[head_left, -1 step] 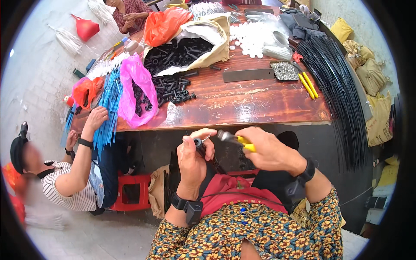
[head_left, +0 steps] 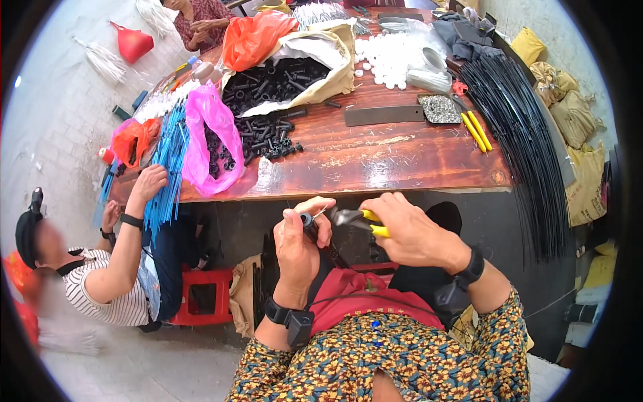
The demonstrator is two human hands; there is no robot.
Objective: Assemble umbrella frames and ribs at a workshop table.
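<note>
My left hand [head_left: 295,244] is closed around a dark, tube-shaped plastic piece [head_left: 307,220], held over my lap just off the table's front edge. A thin, shiny strand [head_left: 320,212] sticks out beside its top end. My right hand [head_left: 410,231] grips a pair of pincers [head_left: 365,221] with yellow handles. Their dark metal head lies close to the strand's tip; whether they touch I cannot tell. Most of the dark piece is hidden by my left fingers.
On the wooden table [head_left: 321,175] lie black plastic fittings [head_left: 264,137], a pink bag [head_left: 201,167], white caps [head_left: 382,60], a metal tray of small pieces [head_left: 440,109] and yellow-handled pliers [head_left: 475,132]. Black rods [head_left: 522,147] overhang the right edge. At left, a co-worker's hand [head_left: 153,178] touches blue strips.
My right hand has shifted slightly left and up. The pincers' head has turned, and their handles now show farther apart. My left hand looks the same.
</note>
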